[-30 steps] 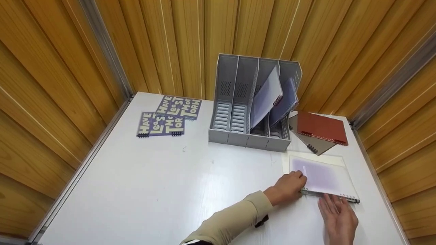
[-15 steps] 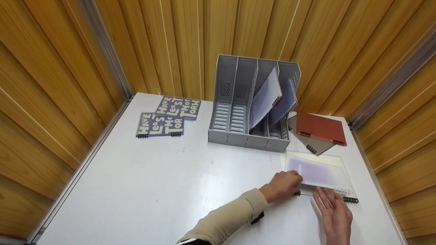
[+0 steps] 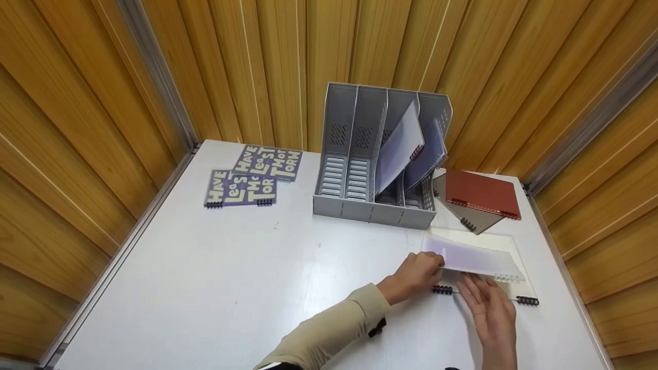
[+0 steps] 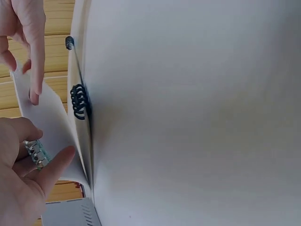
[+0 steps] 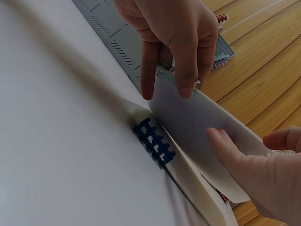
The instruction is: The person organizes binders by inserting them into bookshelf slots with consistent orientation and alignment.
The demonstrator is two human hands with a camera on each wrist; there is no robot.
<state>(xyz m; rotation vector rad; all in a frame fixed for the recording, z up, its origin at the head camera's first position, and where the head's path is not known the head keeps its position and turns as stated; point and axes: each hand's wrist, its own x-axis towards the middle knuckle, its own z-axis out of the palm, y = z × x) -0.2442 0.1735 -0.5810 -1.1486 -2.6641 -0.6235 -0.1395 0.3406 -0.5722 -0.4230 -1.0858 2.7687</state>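
Note:
In the head view my left hand point(image 3: 422, 270) grips the left end of the spine of a pale purple spiral notebook point(image 3: 478, 257), whose near edge is lifted. Fingers lie on both sides of its clear rings point(image 4: 37, 154) in the left wrist view. My right hand point(image 3: 491, 313) has its palm turned up, with straight fingers at the notebook's raised underside. Both hands are against the notebook's pale lower face point(image 5: 188, 117) in the right wrist view. Below it lies a cream notebook point(image 3: 519, 257) with black ring bindings point(image 5: 155, 143), flat on the table.
A grey four-slot file rack point(image 3: 375, 210) stands at the back, with two purple notebooks point(image 3: 403, 144) leaning in its right slots. A red notebook point(image 3: 483, 192) overlaps a brown one point(image 3: 470, 218) beside it. Two lettered purple notebooks point(image 3: 241, 187) lie at left. Wood-look walls surround the table.
Both hands have moved a little left, taking the purple notebook with them. Its spine edge has risen and tilted, so more of the cream notebook and its black rings shows.

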